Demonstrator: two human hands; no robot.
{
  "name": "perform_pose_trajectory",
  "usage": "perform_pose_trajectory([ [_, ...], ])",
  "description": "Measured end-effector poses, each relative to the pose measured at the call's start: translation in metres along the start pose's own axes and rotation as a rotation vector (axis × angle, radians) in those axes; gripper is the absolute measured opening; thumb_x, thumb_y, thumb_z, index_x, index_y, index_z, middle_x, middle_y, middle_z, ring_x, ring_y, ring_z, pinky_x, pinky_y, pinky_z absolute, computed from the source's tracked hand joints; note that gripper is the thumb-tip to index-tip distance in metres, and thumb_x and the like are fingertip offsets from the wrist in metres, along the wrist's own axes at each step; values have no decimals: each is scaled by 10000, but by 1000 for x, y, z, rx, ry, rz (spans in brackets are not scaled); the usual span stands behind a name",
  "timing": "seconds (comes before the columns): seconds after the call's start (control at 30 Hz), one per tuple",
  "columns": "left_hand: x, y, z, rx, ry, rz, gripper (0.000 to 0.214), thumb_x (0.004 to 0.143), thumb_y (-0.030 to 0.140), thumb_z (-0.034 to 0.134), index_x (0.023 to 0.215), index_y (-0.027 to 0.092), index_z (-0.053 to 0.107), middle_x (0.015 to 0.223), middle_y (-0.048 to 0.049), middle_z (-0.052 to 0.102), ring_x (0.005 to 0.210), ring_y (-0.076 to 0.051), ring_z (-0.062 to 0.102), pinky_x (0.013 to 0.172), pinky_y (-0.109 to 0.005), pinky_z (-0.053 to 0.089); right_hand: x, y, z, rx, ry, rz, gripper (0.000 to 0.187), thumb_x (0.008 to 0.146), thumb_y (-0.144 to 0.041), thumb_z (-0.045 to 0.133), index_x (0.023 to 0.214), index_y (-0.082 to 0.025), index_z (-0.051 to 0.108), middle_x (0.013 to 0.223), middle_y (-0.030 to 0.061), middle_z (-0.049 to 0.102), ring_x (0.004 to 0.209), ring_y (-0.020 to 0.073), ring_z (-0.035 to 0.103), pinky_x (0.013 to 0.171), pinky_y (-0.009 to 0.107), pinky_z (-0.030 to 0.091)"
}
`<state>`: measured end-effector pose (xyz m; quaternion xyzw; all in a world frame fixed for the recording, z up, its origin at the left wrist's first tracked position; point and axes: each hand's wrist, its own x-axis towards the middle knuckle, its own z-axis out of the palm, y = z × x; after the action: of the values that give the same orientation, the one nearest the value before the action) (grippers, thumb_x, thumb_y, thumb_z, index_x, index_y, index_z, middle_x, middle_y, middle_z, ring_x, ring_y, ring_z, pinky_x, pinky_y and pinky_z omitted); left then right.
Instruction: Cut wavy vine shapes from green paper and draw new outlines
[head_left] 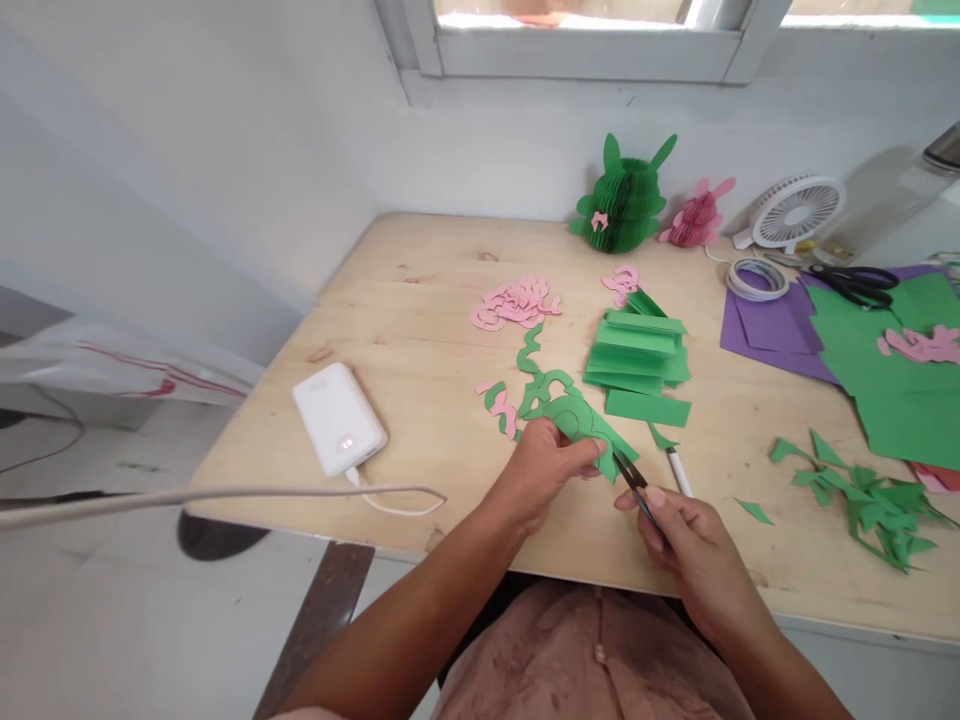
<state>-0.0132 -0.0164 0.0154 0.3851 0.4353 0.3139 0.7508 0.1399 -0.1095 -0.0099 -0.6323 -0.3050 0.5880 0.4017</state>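
Observation:
My left hand [541, 468] pinches a folded green paper piece [581, 420] just above the wooden table [420, 330] near its front edge. My right hand [686, 540] is closed round small dark scissors [634, 478], whose blades meet the lower right edge of the green piece. Green cut-out shapes [536, 385] and pink cut-out bits [504, 412] lie just beyond my left hand. A stack of folded green strips [637, 355] sits behind the paper. A white pen [679, 470] lies beside my right hand.
A white power bank [339, 418] with a cable lies at the left. Pink cut-outs [514, 302], green scraps [870, 500], purple and green sheets [885, 350], black scissors [855, 282], tape [757, 278], a small fan [796, 212] and two paper honeycomb figures [624, 195] occupy the back and right.

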Motion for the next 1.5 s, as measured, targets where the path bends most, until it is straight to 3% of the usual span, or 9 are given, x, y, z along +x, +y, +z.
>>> perform_pose_trajectory([
  [0.33,-1,-1,-1,25,10,27,182,662,298,687,721,126,673,705,-45,645,696,-160,597,675,-292,479,1,-6,-1,-127,-17,-28,509,817,-619,529,813,-135,683,521,-66,282,477,97,223,461,256,163],
  [0.47,-4,1,-1,22,-37,3,174,653,291,688,737,140,669,741,-38,642,759,-171,609,704,-290,479,2,-9,0,-131,-21,-36,506,810,-623,531,791,-140,681,509,-62,299,467,97,230,453,256,159],
  [0.87,-1,1,-2,38,-116,-67,170,622,281,705,695,137,650,684,-17,608,702,-149,590,697,-298,491,7,-22,-4,-206,-45,-69,544,775,-656,549,721,-133,689,475,-57,314,446,84,230,443,257,163],
  [1.5,3,7,-5,30,-177,-78,180,629,279,706,739,139,683,751,-43,661,735,-160,614,686,-288,489,14,-24,-10,-107,-125,2,506,775,-627,581,741,-137,704,481,-66,325,426,68,180,422,247,134],
])
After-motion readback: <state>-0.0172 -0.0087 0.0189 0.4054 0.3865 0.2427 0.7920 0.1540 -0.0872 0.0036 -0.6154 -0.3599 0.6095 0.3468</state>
